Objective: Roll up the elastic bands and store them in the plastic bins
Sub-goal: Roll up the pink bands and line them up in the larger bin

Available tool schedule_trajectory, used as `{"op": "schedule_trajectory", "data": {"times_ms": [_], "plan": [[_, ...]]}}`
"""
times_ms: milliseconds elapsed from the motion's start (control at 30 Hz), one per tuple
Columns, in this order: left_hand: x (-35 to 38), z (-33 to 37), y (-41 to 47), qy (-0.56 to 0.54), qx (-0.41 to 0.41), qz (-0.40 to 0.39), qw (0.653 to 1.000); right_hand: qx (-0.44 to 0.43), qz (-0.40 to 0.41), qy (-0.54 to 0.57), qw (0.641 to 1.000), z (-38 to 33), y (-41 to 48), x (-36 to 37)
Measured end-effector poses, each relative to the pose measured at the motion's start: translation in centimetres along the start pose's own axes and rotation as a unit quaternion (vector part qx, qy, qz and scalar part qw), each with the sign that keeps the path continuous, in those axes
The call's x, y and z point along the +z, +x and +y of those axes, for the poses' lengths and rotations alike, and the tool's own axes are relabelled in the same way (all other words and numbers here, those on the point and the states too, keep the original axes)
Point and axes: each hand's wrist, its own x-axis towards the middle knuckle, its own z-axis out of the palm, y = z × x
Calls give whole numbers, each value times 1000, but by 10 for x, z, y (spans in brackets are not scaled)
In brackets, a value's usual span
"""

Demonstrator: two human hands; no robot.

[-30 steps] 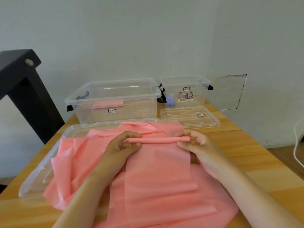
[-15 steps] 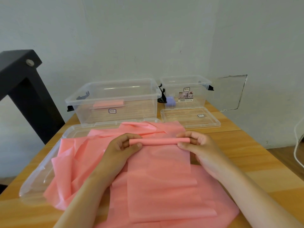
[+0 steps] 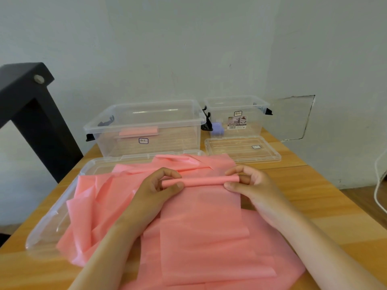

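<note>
pink elastic band (image 3: 201, 216), far end rolled

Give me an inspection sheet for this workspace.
Surface: wooden table, partly covered by pink bands.
Job's things: top band, far end wound into a roll; finished roll in big bin; purple item apparently in small bin; big lid under the bands; small lid on the table.
Clutter: nothing seen.
Hands: left hand and right hand each pinch one end of the roll.
Cables: white cable, right edge, off the table.
Surroundings: pale wall; black frame at left.
</note>
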Motion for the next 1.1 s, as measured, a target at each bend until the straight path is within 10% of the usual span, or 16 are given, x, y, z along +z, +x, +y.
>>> {"op": "schedule_trajectory", "data": {"times_ms": [1100], "plan": [[-4, -6, 3, 54, 13, 0, 998, -4, 57, 42, 997, 4, 3, 3]]}}
